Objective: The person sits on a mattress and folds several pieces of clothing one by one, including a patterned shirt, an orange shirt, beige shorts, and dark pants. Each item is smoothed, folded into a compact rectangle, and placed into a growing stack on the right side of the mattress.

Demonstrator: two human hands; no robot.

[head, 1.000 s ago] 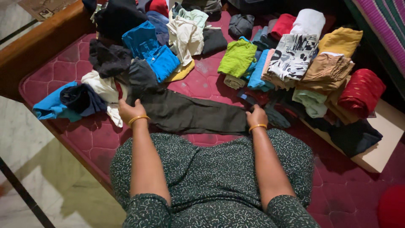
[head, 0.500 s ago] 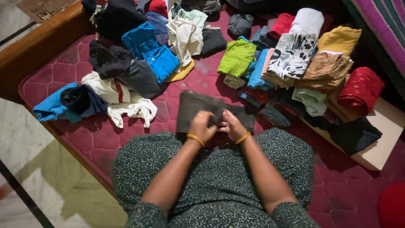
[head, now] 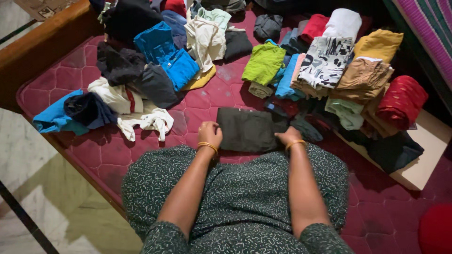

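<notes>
A dark grey garment [head: 249,129], folded in half, lies flat on the maroon quilted mattress [head: 202,101] in front of me. My left hand [head: 209,132] rests on its left edge, fingers curled. On the garment's right edge lies my right hand [head: 288,136], pressing down. Both wrists carry a gold bangle. Whether the fingers pinch the cloth or only press it is unclear.
Unfolded clothes lie at the left: a white cloth [head: 148,121], blue garments [head: 167,54] and a dark pile [head: 120,63]. Folded stacks sit at the right: a green piece [head: 263,63], a patterned one [head: 327,59], brown ones [head: 365,77], a red one [head: 402,101]. A wooden bed frame [head: 44,44] borders the left.
The long dark garment was stretched out between my hands, then folded over at the middle; now it lies as a shorter rectangle with my hands at its two sides.
</notes>
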